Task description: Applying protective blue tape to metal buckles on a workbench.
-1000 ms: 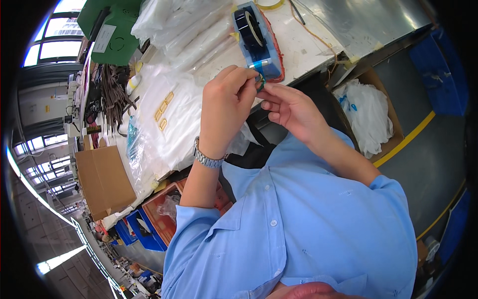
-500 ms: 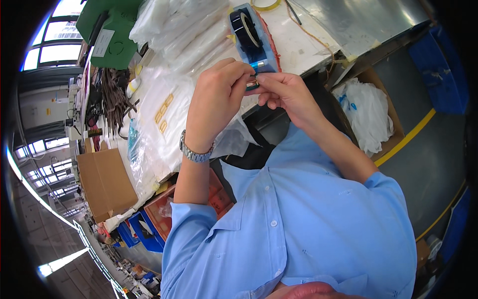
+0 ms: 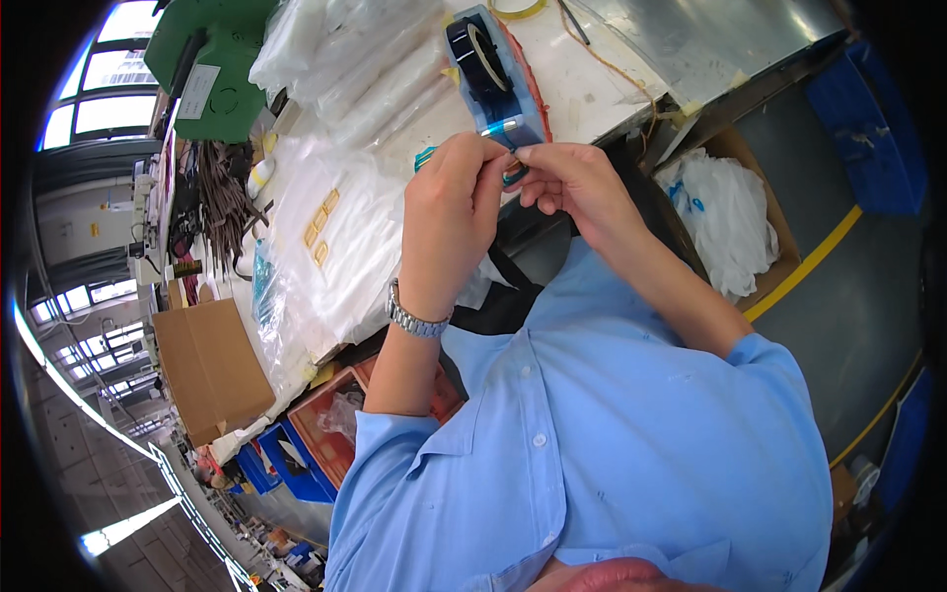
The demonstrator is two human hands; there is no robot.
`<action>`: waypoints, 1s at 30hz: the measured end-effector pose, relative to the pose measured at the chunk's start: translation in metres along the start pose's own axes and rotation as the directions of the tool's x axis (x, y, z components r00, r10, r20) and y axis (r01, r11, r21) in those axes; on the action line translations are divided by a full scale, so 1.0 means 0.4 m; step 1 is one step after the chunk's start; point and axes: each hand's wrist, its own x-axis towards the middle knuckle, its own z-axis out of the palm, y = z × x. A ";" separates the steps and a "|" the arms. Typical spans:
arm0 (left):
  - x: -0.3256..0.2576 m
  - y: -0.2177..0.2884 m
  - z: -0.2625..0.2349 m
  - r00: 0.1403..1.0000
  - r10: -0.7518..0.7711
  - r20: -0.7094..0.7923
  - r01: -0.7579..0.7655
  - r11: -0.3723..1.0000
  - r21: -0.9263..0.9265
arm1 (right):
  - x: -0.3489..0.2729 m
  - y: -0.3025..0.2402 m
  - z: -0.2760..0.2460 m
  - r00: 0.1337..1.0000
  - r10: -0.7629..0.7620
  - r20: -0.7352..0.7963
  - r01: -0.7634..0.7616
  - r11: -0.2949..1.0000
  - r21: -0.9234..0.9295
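Observation:
My left hand (image 3: pixel 456 192), with a metal watch on its wrist, and my right hand (image 3: pixel 582 187) meet at the table's near edge. Both are closed in a pinch on a small dark-edged piece (image 3: pixel 514 175) with a copper-coloured middle. Fingers cover most of it, so its kind is unclear. Just beyond the fingertips stands a blue tape dispenser (image 3: pixel 528 113), carrying a dark roll of tape (image 3: pixel 477 57). A strip of shiny blue tape (image 3: pixel 500 129) lies across its near end. Something teal (image 3: pixel 424 158) shows beside my left hand's knuckles.
Several yellow rectangular frames (image 3: pixel 321 227) lie on clear plastic film left of my hands. Plastic bags (image 3: pixel 365 74) are heaped farther back, near a green machine part (image 3: pixel 222 79). A cardboard box (image 3: pixel 212 370) stands left; a carton of white plastic bags (image 3: pixel 725 222) sits right.
My left hand and forearm have shifted a little right and nearer. The teal thing beside its knuckles has come into sight. Both hands still pinch the small piece.

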 end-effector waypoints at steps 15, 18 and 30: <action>-0.113 0.008 0.032 0.992 0.082 -0.094 -0.081 0.997 0.010 | -0.113 -0.001 0.050 0.969 -0.245 -0.019 0.202 0.838 -0.507; -0.129 0.004 0.023 0.995 0.078 -0.056 -0.074 0.995 0.063 | -0.119 -0.006 0.074 0.966 -0.257 -0.004 0.210 0.799 -0.563; -0.199 -0.027 0.022 0.971 -0.159 -0.176 0.138 0.982 -0.128 | -0.114 -0.007 0.097 0.981 -0.191 0.033 0.167 0.745 -0.645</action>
